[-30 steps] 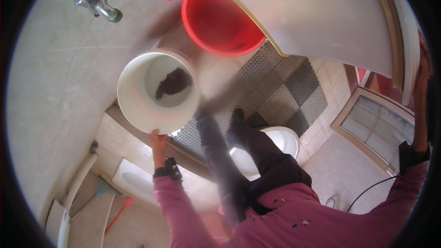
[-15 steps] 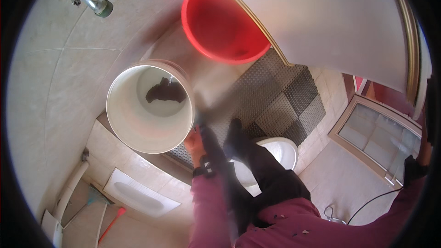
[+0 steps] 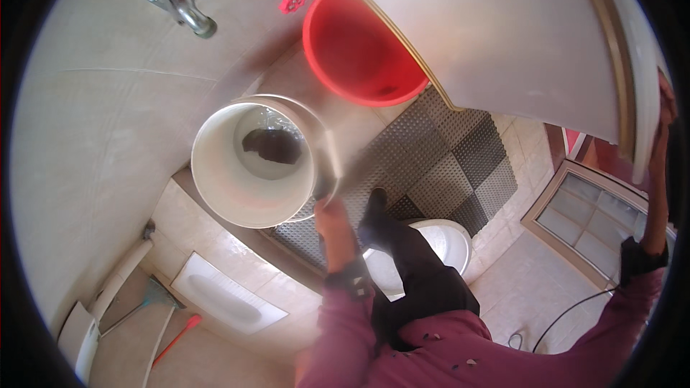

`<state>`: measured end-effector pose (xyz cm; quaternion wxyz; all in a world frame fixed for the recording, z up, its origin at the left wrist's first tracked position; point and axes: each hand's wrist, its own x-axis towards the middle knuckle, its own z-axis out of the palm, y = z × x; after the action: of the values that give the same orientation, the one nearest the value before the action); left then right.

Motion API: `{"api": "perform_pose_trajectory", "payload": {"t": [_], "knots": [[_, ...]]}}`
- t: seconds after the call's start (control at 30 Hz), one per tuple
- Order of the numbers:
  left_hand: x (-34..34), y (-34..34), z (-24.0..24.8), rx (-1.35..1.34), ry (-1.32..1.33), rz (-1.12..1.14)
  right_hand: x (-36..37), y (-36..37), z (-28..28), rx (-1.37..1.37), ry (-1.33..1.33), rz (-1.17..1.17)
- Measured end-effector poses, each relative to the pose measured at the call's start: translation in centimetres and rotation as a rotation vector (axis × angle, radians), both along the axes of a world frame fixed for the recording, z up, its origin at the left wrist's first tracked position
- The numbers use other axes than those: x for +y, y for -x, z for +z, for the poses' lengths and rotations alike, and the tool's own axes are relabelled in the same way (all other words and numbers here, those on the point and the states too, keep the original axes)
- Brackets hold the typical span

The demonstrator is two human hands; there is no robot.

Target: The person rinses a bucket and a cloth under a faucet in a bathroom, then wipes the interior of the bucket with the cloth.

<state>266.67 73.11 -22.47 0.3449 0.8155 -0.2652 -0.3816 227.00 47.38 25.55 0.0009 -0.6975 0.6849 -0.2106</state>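
A white bucket point(image 3: 215, 165) is tipped with its mouth facing me, with water and a dark piece of cloth point(image 3: 272, 146) at its bottom. My left hand point(image 3: 332, 221), slightly blurred, is closed round the bucket's handle point(image 3: 332, 162) at the right of the rim. At the far right edge, my right hand point(image 3: 663, 115) rests along the outer edge of a large pale panel point(image 3: 503, 43), its fingers seeming stretched out, partly in shadow. A red basin point(image 3: 359, 50) stands beyond the bucket.
A metal tap point(image 3: 183, 6) and a pink valve knob point(image 3: 293, 1) are on the tiled wall. Grey mats point(image 3: 438, 154) cover the floor, with a white basin point(image 3: 453, 241) beside my legs. A squat toilet point(image 3: 230, 294) lies left; a framed glass door point(image 3: 589, 208) is right.
My right hand has risen to the pale panel's edge. My left hand still grips the bucket handle; the bucket and the surroundings have shifted rightward in view.
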Motion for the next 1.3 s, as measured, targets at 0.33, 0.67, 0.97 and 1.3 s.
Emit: {"api": "perform_pose_trajectory", "payload": {"t": [0.33, 0.67, 0.97, 1.3], "knots": [[-3.5, -6.1, 9.4, 0.774, 0.092, 0.496, 1.2, -2.6, 0.4, -0.433, 0.091, 0.025], [-6.7, -14.8, 13.0, -0.04, -0.451, -0.644, -0.2, -2.5, 0.1, -0.246, 0.363, 0.033], [-19.3, -8.4, 18.0, 0.745, -0.272, -0.418, 0.5, -2.1, 0.7, -0.153, 0.472, -0.1], [-19.4, -12.8, 12.3, 0.71, -0.55, -0.576, 1.1, -2.2, 0.5, -0.227, 0.581, -0.183]]}}
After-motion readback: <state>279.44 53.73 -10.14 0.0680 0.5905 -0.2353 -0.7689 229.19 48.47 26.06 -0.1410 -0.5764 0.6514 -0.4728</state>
